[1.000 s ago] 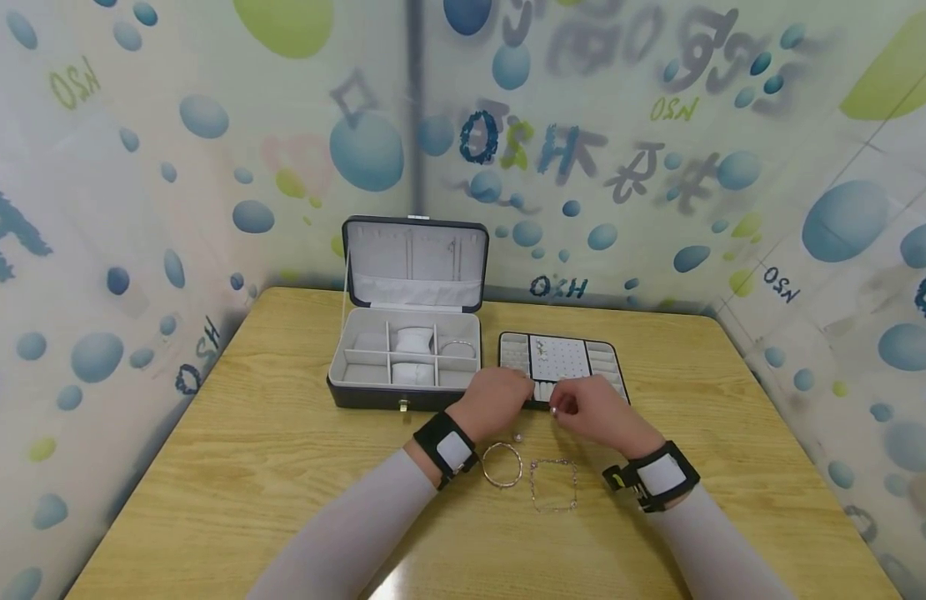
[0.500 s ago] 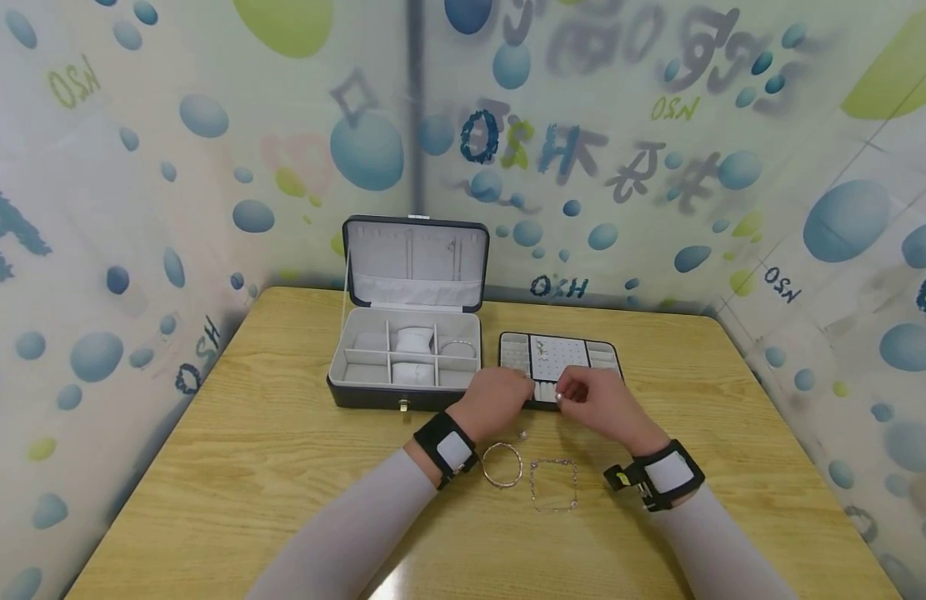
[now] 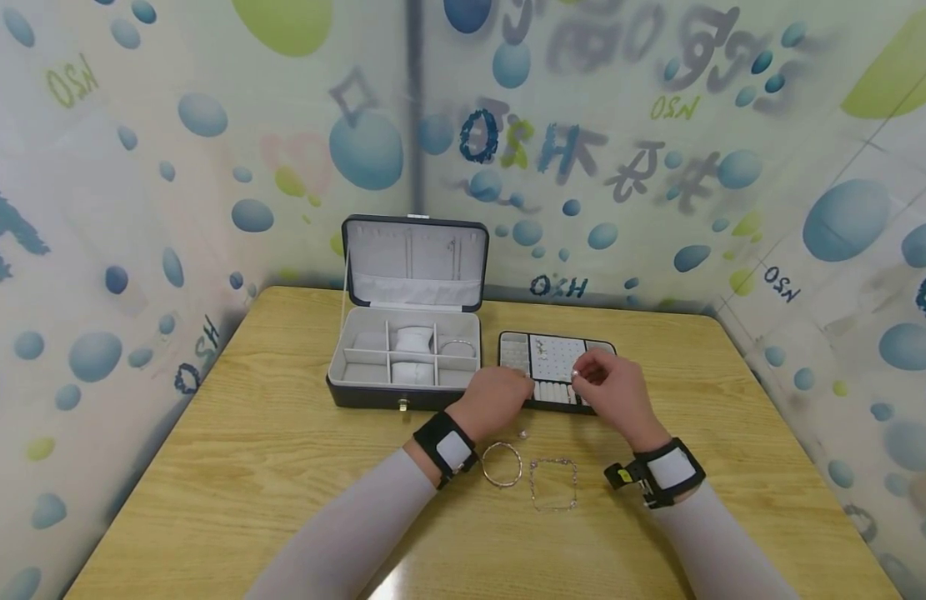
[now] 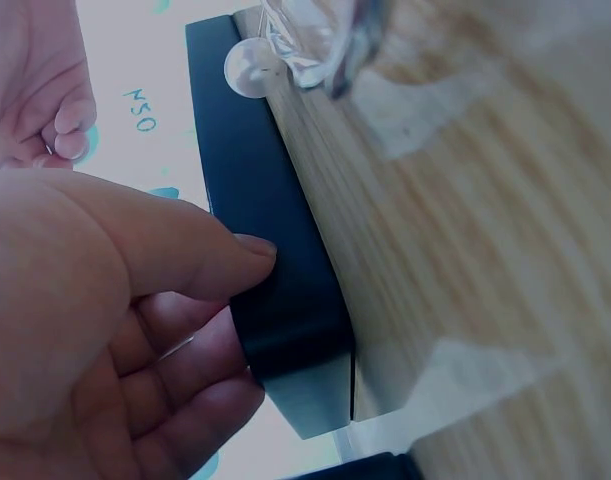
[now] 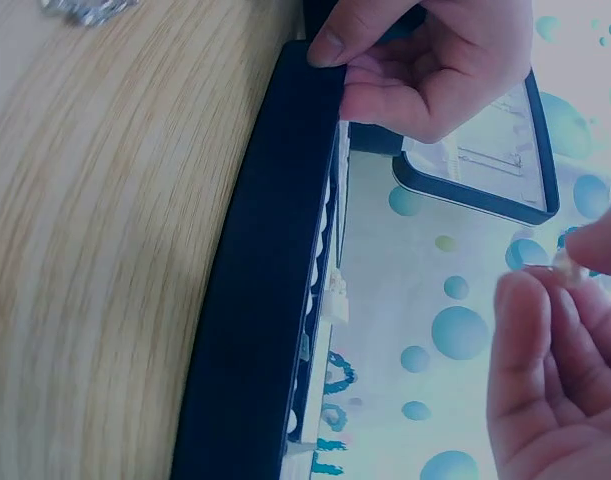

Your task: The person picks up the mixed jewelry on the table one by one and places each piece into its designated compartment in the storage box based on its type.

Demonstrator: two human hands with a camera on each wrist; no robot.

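Observation:
My left hand (image 3: 496, 396) grips the near left corner of a black-edged jewelry tray (image 3: 556, 358). Its thumb presses the outer side wall, as the left wrist view shows. Between thumb and fingers of my right hand (image 3: 620, 393), held above the tray, is a small pearl earring (image 5: 568, 266) with a thin post. Pale ring rolls and a dotted panel with a few small earrings (image 3: 541, 346) show in the tray. A second pearl earring (image 4: 250, 67) lies on the table by the tray, near a round bangle (image 3: 502, 464) and a chain bracelet (image 3: 554, 508).
Left of the tray stands an open black jewelry box (image 3: 372, 398) with white compartments, cushions and a bangle (image 3: 458, 342) inside. Necklaces (image 3: 455, 258) hang in its raised lid. The wooden table (image 3: 230, 467) meets bubble-patterned walls behind and on both sides.
My right hand has moved up and right with the pearl earring, from the tray's front edge to over its panel, uncovering the ring rolls. My left hand has stayed on the corner.

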